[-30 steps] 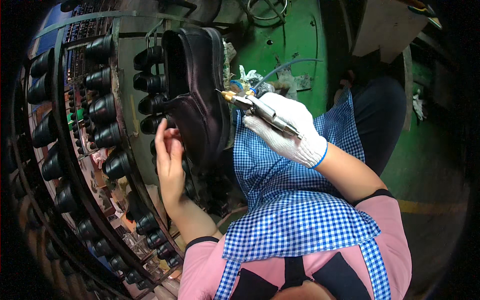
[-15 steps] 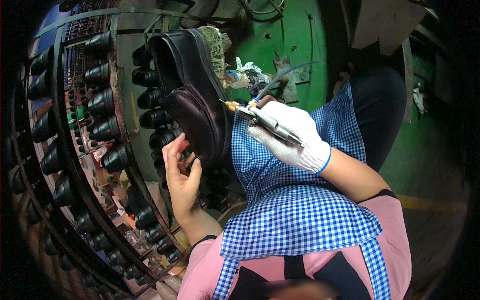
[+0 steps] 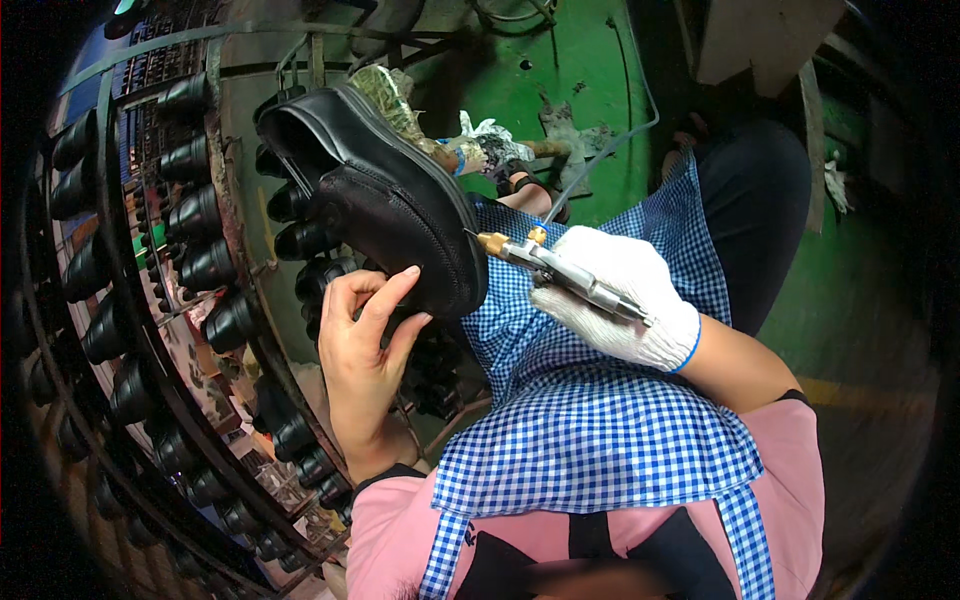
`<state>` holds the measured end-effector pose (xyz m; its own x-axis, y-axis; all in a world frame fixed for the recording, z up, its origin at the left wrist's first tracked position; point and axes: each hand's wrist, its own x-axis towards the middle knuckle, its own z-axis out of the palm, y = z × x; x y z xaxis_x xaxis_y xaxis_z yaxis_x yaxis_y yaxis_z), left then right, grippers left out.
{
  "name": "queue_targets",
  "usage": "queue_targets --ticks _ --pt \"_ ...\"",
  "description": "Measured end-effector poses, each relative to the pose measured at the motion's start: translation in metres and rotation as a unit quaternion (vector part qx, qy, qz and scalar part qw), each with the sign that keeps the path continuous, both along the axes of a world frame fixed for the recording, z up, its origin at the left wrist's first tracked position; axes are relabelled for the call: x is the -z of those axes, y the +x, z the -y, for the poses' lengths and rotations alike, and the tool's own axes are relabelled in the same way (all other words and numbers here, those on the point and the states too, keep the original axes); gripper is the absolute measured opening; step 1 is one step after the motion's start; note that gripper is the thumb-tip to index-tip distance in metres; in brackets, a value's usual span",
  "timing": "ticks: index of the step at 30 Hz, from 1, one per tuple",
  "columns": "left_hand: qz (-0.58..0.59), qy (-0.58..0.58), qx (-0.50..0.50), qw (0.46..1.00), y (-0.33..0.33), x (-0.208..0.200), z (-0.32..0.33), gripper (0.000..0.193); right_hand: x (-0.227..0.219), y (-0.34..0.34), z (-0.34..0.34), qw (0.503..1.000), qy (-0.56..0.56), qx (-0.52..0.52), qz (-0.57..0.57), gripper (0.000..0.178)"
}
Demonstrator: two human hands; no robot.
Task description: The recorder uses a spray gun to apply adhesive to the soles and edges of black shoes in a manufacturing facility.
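A black leather slip-on shoe point(image 3: 400, 205) is tilted in front of me, its toe toward me and its opening at the far left. My bare left hand point(image 3: 362, 350) pinches it by the toe; the fingertips under the sole are hidden. In my right hand point(image 3: 635, 285), covered by a white knit glove, is a slim metal spray gun point(image 3: 570, 278). The gun's brass nozzle points at the side of the shoe near the sole edge, slightly apart from it. A pale blue hose point(image 3: 600, 155) rises from the gun toward the far side.
At my left a metal rack point(image 3: 222, 200) holds many rows of black shoes point(image 3: 208, 212). Beyond the shoe stands a post wrapped in straw-coloured material point(image 3: 385, 98), with a crumpled white cloth point(image 3: 482, 128) nearby. My checked apron point(image 3: 600, 430) covers my lap above the green floor point(image 3: 590, 60).
The shoe has turned and shifted, its heel swinging left and its toe right. My right hand with the spray gun has moved right and nearer to me. The left fingers now grip the toe.
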<state>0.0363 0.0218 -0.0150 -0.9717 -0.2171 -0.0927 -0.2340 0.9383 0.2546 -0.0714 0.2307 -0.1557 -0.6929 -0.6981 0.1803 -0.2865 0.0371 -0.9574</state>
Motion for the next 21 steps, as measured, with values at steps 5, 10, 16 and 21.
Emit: queue_targets --ticks 5,10,16,21 --pt "-0.010 -0.083 0.126 0.988 -0.028 -0.003 -0.007 0.054 -0.003 -0.002 -0.017 1.000 -0.014 0.011 -0.011 0.022" --pt "0.009 -0.124 0.192 0.974 -0.052 -0.009 -0.016 0.052 -0.004 -0.005 -0.028 1.000 -0.004 0.023 -0.017 0.023" --pt "0.055 -0.116 0.264 0.956 -0.081 -0.007 -0.015 0.060 -0.006 -0.010 -0.034 0.996 0.033 0.060 -0.057 0.021" --pt "0.057 -0.085 0.272 0.957 -0.108 -0.002 -0.018 0.062 -0.001 -0.019 -0.032 0.993 -0.020 0.104 -0.045 0.018"
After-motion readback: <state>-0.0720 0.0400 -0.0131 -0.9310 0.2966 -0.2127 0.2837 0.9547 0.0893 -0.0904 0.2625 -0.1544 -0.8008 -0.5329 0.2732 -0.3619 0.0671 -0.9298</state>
